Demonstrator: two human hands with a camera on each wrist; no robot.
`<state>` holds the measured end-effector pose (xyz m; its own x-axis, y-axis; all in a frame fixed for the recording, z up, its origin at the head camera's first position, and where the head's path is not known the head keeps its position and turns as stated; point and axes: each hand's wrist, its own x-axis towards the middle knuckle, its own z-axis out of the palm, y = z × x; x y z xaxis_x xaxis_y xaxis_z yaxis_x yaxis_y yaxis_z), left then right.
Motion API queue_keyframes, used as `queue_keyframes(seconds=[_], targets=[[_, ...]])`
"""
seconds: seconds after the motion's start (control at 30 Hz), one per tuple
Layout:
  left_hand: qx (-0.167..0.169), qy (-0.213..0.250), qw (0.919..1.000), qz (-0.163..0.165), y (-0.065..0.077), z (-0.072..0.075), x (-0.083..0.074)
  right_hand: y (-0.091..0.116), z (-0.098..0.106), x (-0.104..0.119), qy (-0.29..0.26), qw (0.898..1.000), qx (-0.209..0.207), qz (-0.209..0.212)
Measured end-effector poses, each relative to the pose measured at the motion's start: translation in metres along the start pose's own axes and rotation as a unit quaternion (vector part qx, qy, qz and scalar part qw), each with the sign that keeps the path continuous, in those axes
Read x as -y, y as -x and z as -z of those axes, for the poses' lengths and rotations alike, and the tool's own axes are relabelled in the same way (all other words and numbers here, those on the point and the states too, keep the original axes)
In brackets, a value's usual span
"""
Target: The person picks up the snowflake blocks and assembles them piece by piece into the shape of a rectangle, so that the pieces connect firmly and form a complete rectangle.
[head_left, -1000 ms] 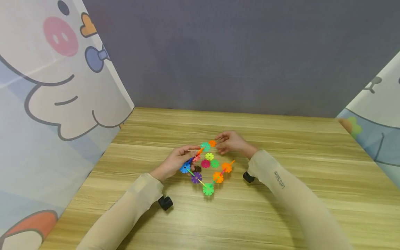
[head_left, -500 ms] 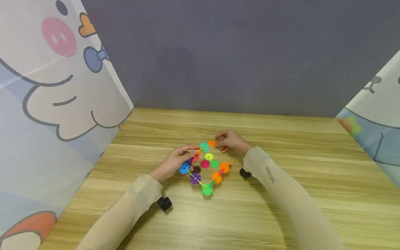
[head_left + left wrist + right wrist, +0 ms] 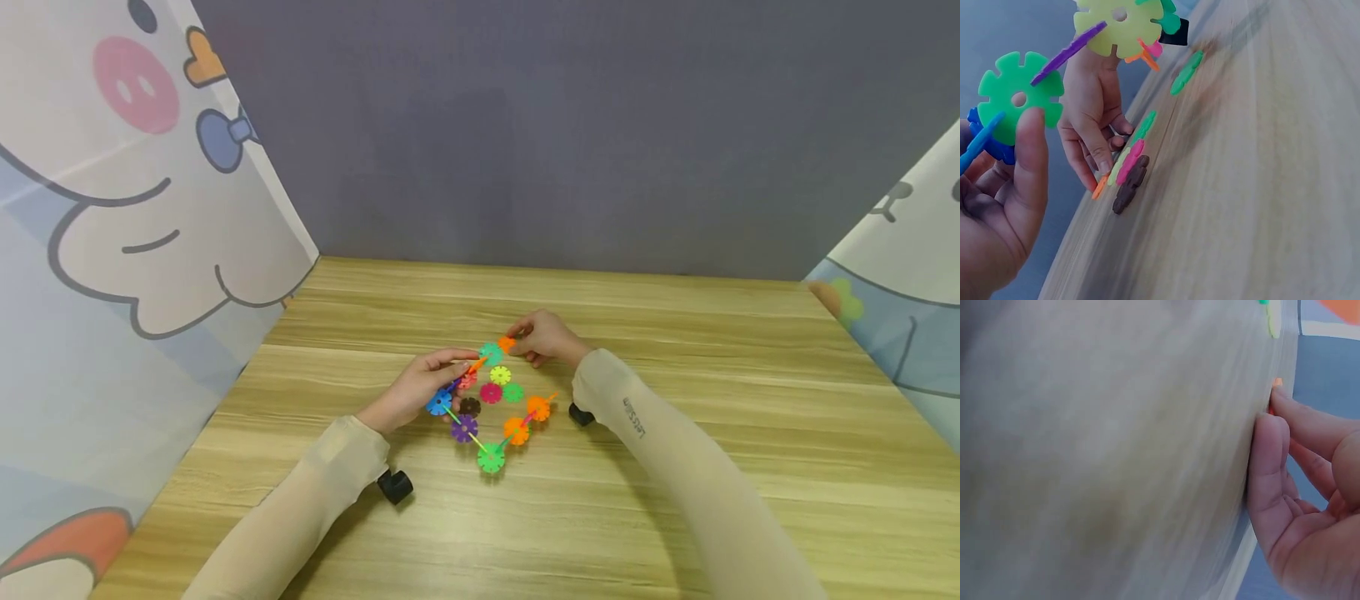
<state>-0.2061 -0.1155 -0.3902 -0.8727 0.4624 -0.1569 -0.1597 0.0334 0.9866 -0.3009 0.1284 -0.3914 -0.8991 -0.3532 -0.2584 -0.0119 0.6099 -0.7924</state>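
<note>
In the head view my left hand grips a chain of slotted plastic discs, thumb on top. The chain bends from a teal disc past blue and purple discs to a green disc, then up to orange discs on the right. My left thumb presses a green disc in the left wrist view. Beyond the chain, my right hand pinches a loose orange disc at the tabletop. Its thumb and forefinger mostly cover that disc in the right wrist view.
Loose yellow, crimson, green and brown discs lie on the wooden table within the chain's bend. A dark grey panel stands behind the table, with cartoon-printed panels at both sides.
My right hand has shifted left, and its fingers have closed on the loose orange disc. The right end of the chain has dipped slightly; my left hand keeps its grip.
</note>
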Motion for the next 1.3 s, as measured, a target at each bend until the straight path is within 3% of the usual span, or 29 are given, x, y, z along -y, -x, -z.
queue_keyframes(seconds=[0.7,1.0,1.3], targets=[[0.009,-0.003,0.9999,-0.010,-0.003,-0.001,-0.001,0.006,0.003,-0.004,-0.051,0.998,-0.014,0.034],[0.007,0.000,1.0000,0.000,-0.004,-0.004,-0.002,0.023,0.002,0.000,-0.074,0.995,0.001,0.060],[0.003,0.002,1.0000,0.009,-0.005,-0.004,-0.002,0.044,0.013,0.003,-0.137,0.986,-0.030,0.091]])
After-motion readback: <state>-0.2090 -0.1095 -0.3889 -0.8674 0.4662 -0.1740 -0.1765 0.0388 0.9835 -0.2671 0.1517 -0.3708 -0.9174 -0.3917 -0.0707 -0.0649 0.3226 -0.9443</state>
